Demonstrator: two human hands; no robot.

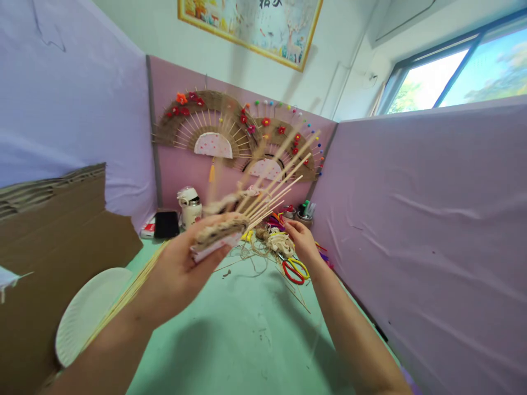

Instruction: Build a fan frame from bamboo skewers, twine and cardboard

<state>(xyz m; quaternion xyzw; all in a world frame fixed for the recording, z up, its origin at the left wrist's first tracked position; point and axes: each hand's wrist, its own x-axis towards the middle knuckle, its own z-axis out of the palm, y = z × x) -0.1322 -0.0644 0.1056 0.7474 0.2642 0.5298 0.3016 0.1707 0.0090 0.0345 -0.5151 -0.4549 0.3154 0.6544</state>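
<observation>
My left hand (pixel 181 271) is raised above the green table (pixel 242 334), closed on a half-made fan (pixel 230 227): a twine-wrapped paper base with several wooden skewers fanning up and right, blurred by motion. My right hand (pixel 302 240) reaches forward to the far side of the table. Its fingers curl over a tangle of jute twine (pixel 276 241). What the fingers grip is hidden. Red and yellow scissors (pixel 295 269) lie just near that hand.
A white paper plate (pixel 88 312) and a bundle of skewers (pixel 132 288) lie at the left, beside cardboard sheets (pixel 53 230). Two finished fans (pixel 214 129) hang on the pink back wall. A white jar (pixel 190 206), a black box (pixel 166 224) and small cups stand at the back.
</observation>
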